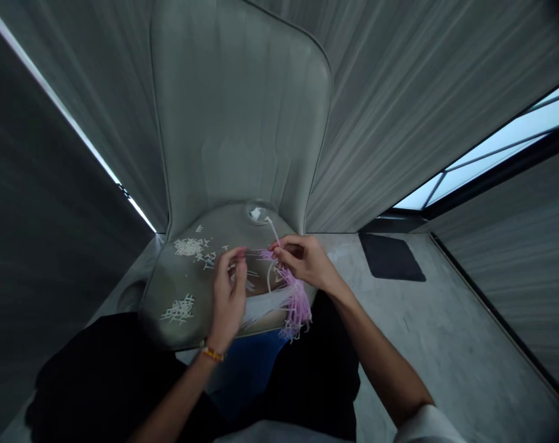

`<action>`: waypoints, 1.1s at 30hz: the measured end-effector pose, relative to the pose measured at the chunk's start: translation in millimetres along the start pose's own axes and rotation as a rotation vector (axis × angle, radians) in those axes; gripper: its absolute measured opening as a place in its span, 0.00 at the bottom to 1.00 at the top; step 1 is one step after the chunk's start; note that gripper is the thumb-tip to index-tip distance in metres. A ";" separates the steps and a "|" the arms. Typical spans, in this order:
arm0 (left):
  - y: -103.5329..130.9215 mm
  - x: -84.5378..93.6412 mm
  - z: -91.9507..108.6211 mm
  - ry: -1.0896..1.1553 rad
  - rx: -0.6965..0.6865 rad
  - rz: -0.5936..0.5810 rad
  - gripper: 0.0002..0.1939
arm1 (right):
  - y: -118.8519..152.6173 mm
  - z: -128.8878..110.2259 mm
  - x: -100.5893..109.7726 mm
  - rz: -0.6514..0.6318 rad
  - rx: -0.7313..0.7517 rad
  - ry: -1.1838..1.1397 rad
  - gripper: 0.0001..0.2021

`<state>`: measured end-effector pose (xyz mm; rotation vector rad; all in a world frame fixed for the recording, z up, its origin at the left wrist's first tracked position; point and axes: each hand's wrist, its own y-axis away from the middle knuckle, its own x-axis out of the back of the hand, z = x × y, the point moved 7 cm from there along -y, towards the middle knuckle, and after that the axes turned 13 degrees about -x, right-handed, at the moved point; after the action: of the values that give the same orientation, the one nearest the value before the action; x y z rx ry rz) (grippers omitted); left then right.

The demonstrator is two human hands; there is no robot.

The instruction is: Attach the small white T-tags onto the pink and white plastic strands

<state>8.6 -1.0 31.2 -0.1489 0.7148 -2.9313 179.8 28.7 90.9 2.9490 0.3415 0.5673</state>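
Observation:
My left hand (229, 289) is closed, thumb and fingers pinched on the left end of some thin pale strands. At their pink end, my right hand (302, 258) pinches the strands, and a white stick (273, 230) stands up from its fingers. Below the hands lies a bundle of white strands (265, 306) with pink ends (298, 307) hanging over the seat's right front edge. A pile of small white pieces (189, 247) rests on the seat's left side, with a second pile (178, 309) nearer the front.
The grey chair seat (162, 286) has a tall backrest (242, 111). A small clear dish (257, 213) with a white piece in it sits near the seat's back. A dark mat (392, 257) lies on the floor to the right.

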 end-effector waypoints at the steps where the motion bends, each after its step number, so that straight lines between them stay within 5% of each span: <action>1: 13.9 3.9 10.6 -0.070 -0.015 0.064 0.13 | 5.7 1.9 1.6 -0.003 -0.034 -0.109 0.13; 6: 58.3 -13.2 51.0 -0.078 -0.056 -0.018 0.11 | 34.0 1.0 2.5 -0.019 -0.100 -0.460 0.14; 11: 49.7 -5.0 61.8 -0.178 -0.153 -0.019 0.10 | 52.8 2.6 -0.9 -0.031 -0.117 -0.534 0.15; 13: 39.4 4.2 58.7 -0.289 -0.204 -0.012 0.13 | 58.1 4.9 0.7 -0.003 -0.111 -0.501 0.15; 16: 31.3 -12.6 39.6 -0.243 -0.207 -0.328 0.23 | 64.4 9.5 1.8 0.017 -0.090 -0.461 0.15; 19: 41.5 -38.1 20.3 0.008 -0.129 -0.574 0.20 | 68.3 19.8 -0.6 0.003 -0.116 -0.488 0.14; 23: 55.6 -52.7 7.5 0.091 -0.021 -0.543 0.10 | 71.8 41.2 -2.9 -0.005 -0.177 -0.518 0.14; 27: 60.1 -48.7 12.7 -0.218 -0.069 -0.534 0.08 | 74.7 63.9 0.6 0.051 -0.148 -0.333 0.16; 33: 63.4 -39.5 13.4 -0.690 -0.145 -0.611 0.11 | 79.2 82.6 10.3 0.323 0.023 0.220 0.19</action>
<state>55.2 -57.4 11.0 -1.5383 0.8531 -2.9738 236.0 -51.5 30.9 2.9867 -0.1166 0.9346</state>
